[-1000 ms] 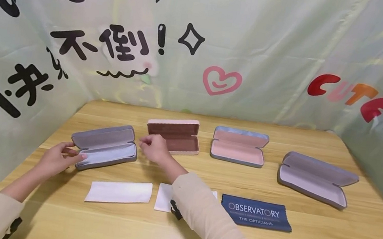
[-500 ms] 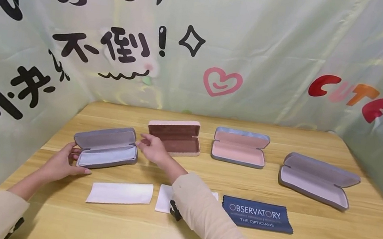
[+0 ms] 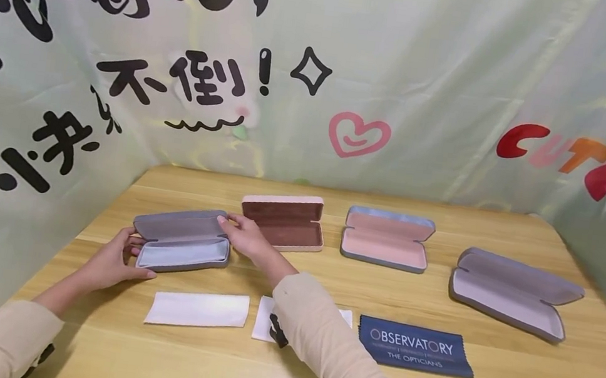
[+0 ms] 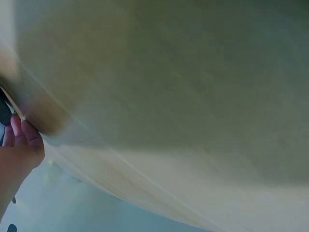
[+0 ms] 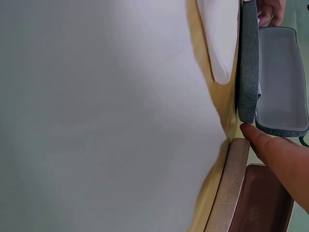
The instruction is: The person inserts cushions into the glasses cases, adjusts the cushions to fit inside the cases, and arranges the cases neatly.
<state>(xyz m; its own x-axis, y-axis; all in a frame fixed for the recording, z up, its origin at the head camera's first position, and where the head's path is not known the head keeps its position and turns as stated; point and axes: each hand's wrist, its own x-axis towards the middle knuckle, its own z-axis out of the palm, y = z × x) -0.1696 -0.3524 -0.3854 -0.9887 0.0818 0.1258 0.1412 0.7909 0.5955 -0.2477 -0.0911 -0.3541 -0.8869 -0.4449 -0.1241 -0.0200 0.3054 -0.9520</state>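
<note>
An opened grey glasses case (image 3: 180, 227) stands at the left of the table, a folded pale blue cloth (image 3: 184, 254) lying in its base. Around its left end is my left hand (image 3: 111, 261), thumb along the front lower corner and fingers at the back. My right hand (image 3: 249, 240) is at the lid's right corner, thumb on the inner side. From the right wrist, the right hand (image 5: 277, 150) shows with a fingertip close against the end of the grey case (image 5: 248, 63). The left wrist view catches only part of the left hand (image 4: 21, 145) at its edge.
Three more opened cases stand behind and to the right: pink-brown (image 3: 292, 233), blue with pink lining (image 3: 383, 249), and grey-purple (image 3: 511, 296). In front lie a white cloth (image 3: 197, 310), another white cloth (image 3: 263, 320) partly under the right sleeve, and a navy printed cloth (image 3: 415, 346).
My left hand has shifted from the cloth's left end in the case to the case's outer end. My right hand has come from beside the case onto its lid corner.
</note>
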